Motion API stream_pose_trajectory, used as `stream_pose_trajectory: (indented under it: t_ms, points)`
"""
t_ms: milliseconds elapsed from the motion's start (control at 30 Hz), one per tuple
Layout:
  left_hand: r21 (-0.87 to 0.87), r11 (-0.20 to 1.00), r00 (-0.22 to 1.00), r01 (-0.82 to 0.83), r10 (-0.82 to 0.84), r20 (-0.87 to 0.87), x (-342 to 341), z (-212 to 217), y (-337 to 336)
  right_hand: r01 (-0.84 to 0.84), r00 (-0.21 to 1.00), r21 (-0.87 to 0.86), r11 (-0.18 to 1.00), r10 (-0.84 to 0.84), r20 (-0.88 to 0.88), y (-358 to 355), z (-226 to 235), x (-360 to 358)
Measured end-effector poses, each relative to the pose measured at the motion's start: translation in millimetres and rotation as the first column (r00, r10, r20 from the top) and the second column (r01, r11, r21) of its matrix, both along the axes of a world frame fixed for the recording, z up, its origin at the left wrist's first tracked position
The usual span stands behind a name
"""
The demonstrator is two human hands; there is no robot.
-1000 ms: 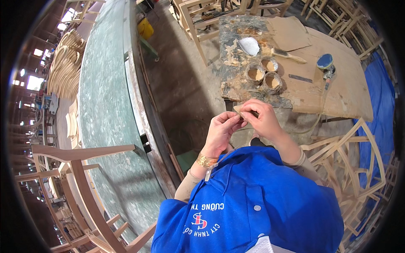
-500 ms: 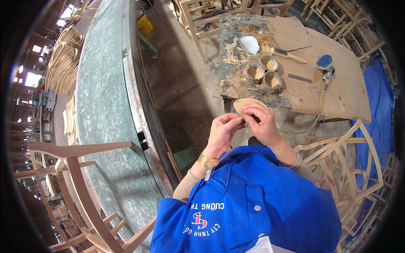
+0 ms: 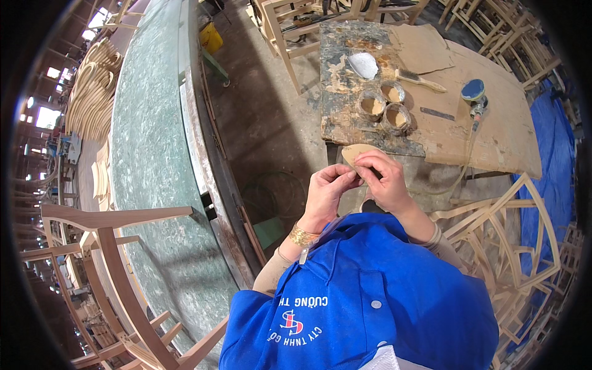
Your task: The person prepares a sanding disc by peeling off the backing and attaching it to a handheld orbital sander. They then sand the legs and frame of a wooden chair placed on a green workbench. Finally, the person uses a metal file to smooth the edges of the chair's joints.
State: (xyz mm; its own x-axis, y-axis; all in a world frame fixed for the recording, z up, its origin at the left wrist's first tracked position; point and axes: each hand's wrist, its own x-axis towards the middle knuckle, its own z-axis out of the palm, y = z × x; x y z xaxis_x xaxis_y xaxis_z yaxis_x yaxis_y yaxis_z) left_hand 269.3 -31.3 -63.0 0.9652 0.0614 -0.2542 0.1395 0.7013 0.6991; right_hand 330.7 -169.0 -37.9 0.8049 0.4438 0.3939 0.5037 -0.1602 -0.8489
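In front of my chest, both hands pinch a thin tan sanding disc point(image 3: 355, 150) with a rounded edge. My left hand point(image 3: 328, 191) is closed, thumb and fingertips together at the disc's lower edge. My right hand point(image 3: 383, 180) grips the disc from the right, its fingers curled over the face and partly covering it. The fingertips of the two hands nearly meet, so the lower part of the disc is hidden. Just beyond them is the near edge of a worn worktable point(image 3: 370, 140).
On the worktable lie a sander point(image 3: 475, 98) with a blue pad, a wooden-handled brush point(image 3: 420, 80), a flat metal strip point(image 3: 437, 113), a white lump point(image 3: 364, 65) and several putty-filled tubs point(image 3: 396, 117). A long green surface point(image 3: 154, 123) and wooden chair frame point(image 3: 117, 265) stand left; more frames point(image 3: 493, 228) stand right.
Almost nothing differs. Both hands keep their pinch on the sanding disc, with only a very slight shift of the fingers.
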Motion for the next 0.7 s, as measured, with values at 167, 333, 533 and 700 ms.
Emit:
stream_pose_trajectory:
  t_ms: [167,333,533,700]
  points:
    - [0.012,1.0,1.0,-0.001,0.001,-0.009,-1.5,0.4,-1.0,0.006,1.0,-0.001,1.0,-0.006,0.018,-1.2,-0.9,-1.4]
    - [0.03,1.0,1.0,-0.009,0.01,-0.013,-1.6,-3.1,-2.6,0.009,0.999,0.009,1.0,-0.01,0.042,-1.3,-3.3,-2.0]
    - [0.025,0.999,0.999,-0.028,0.029,-0.028,1.2,-5.1,-8.9,0.026,0.996,-0.004,1.0,-0.026,0.086,-3.9,-4.6,0.5]
    - [-0.017,1.0,1.0,-0.004,0.003,-0.019,9.0,-5.6,-14.8,0.056,0.994,-0.008,0.998,-0.055,0.09,-11.4,-2.7,3.5]
